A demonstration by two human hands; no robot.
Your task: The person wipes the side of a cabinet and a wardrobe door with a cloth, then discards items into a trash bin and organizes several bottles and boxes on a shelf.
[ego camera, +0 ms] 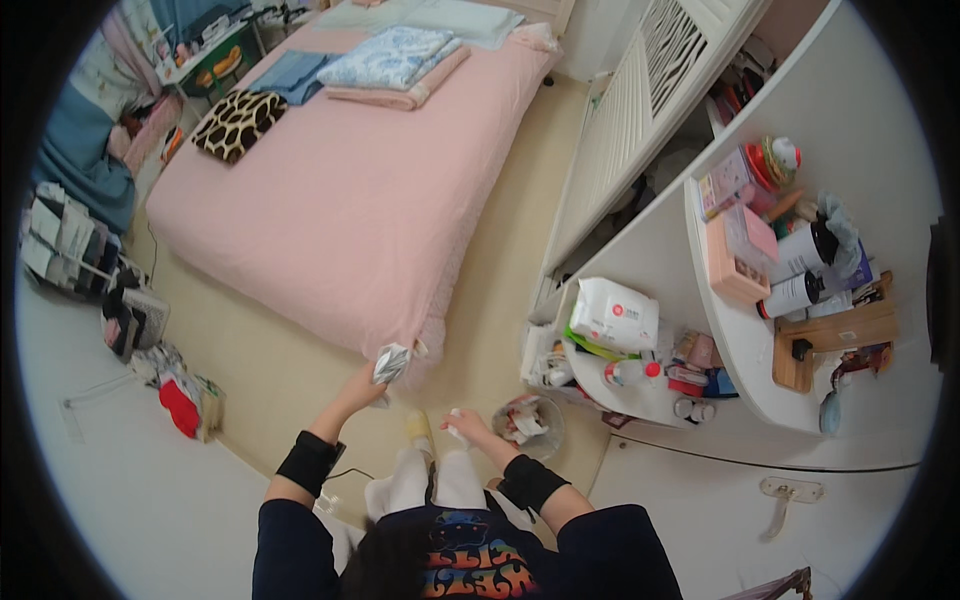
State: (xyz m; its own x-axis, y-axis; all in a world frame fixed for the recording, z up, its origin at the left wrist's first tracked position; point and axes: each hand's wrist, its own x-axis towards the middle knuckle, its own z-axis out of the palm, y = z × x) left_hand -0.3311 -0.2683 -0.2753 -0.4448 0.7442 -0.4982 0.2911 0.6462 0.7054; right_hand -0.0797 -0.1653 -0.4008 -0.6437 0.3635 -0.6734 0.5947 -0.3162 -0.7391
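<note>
My left hand [366, 386] is closed around a crumpled silvery packet [391, 363], near the front corner of the pink-covered bed [330, 225]. Something whitish shows just under that hand. My right hand [466, 426] pinches a small white piece [456, 430], which looks like tissue or wipe, over my legs. Just right of this hand stands a round waste bin with a clear liner [553, 435], holding crumpled white and reddish waste [525, 421]. Both forearms wear black bands.
Folded blankets [386, 60] and a giraffe-patterned cloth [238, 124] lie on the bed. At right, curved white shelves [720, 322] hold a pack of wipes [615, 313], a bottle [630, 372] and boxes. A white door with a handle [784, 510] is at lower right; bags stand along the left wall.
</note>
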